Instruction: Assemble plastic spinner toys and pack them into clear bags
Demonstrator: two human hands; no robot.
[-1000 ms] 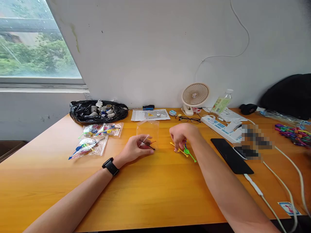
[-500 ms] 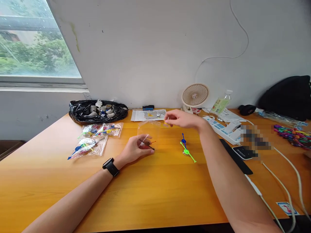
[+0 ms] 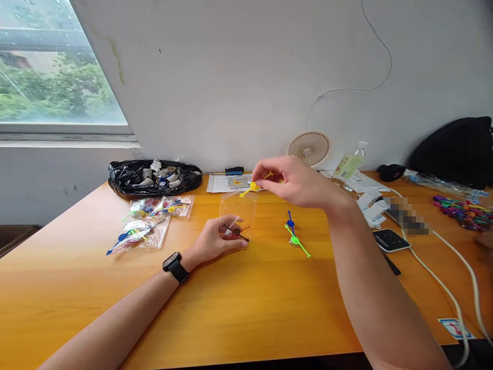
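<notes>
My left hand [image 3: 217, 239] grips the lower part of a clear plastic bag [image 3: 244, 206], its fingers closed around it. Inside the bag are arrow spinners, among them a black one [image 3: 242, 236], an orange one and a white one. Above the bag's mouth, my right hand [image 3: 288, 180] pinches a yellow arrow spinner [image 3: 254, 187] with its tip angled down to the left. To the right of the bag, a blue arrow spinner [image 3: 290, 223] and a green arrow spinner [image 3: 295, 240] lie on the wooden table [image 3: 269, 298], overlapping.
Several filled clear bags [image 3: 140, 234] lie at the left, before a black plastic bag [image 3: 115, 180] of cardboard tubes. Behind are a screwdriver [image 3: 234, 170], papers, a small fan [image 3: 308, 149] and a bottle [image 3: 350, 163]. Cables and a colourful pile [image 3: 462, 211] are at the right.
My right hand has risen and turned, bringing the yellow arrow spinner clearly into view above the bag's mouth. My left hand holds the bag in nearly the same place.
</notes>
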